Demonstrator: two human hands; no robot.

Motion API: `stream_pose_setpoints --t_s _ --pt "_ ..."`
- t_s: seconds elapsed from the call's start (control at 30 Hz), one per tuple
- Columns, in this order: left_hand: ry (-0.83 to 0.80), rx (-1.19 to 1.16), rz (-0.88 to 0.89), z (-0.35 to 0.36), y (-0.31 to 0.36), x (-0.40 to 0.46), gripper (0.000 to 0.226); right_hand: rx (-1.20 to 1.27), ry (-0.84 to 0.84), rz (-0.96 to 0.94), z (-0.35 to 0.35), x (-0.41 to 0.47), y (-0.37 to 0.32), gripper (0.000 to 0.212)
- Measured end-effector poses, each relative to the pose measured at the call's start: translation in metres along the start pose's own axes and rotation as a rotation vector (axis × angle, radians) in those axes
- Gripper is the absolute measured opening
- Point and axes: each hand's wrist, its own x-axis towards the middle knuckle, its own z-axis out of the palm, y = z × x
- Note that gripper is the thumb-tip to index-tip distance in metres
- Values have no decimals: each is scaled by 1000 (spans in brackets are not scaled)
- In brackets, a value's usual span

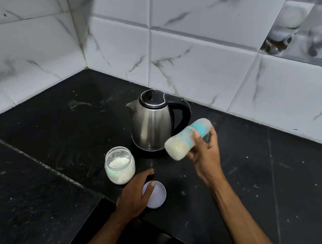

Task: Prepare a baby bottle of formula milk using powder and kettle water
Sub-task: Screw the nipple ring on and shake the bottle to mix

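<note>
Head view: my right hand [204,154] clamps the tilted bottle [187,140]; shake firmly, cap sealed. Left hand [136,193], fingers relaxed, rests on the lid [157,195].

Small mark on kettle [152,121] base front, too blurred to read.
</note>
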Motion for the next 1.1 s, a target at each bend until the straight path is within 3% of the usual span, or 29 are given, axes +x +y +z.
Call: stream_pose_setpoints --t_s 0.07,0.2,0.37,0.43,0.53,0.6,0.7,0.77,0.9,1.03,1.1 --pt "0 4 -3 0 0 0 61 -34 -29 33 3 -4 2 64" --pt "-39 -70 -14 1 -6 0 63 -388 -368 148 -1 -21 8 74" --pt "7 -13 -15 1 -1 0 54 -55 -17 41 3 2 -4 65" --pt "-8 -8 -11 2 -4 2 51 -183 -141 84 1 -4 -2 73" --pt "-69 -49 -1 3 -12 3 46 -479 -495 184 -5 -19 2 74" --pt "-39 -40 0 2 -9 2 50 -414 -421 151 -5 -16 1 74" --pt "-6 -8 -9 1 -3 0 59 -135 -119 76 -9 0 -2 83" --pt "-11 -12 -15 1 -3 0 56 -114 -152 88 -11 -3 -2 87" --pt "-1 -24 -4 2 -5 0 57 -376 -383 124 -13 -15 -1 75" --pt "8 -7 -8 2 -3 0 52 -15 -2 -27 -13 2 -9 79" --pt "0 -5 -8 3 -4 0 53 39 47 -30 -14 2 -5 87"
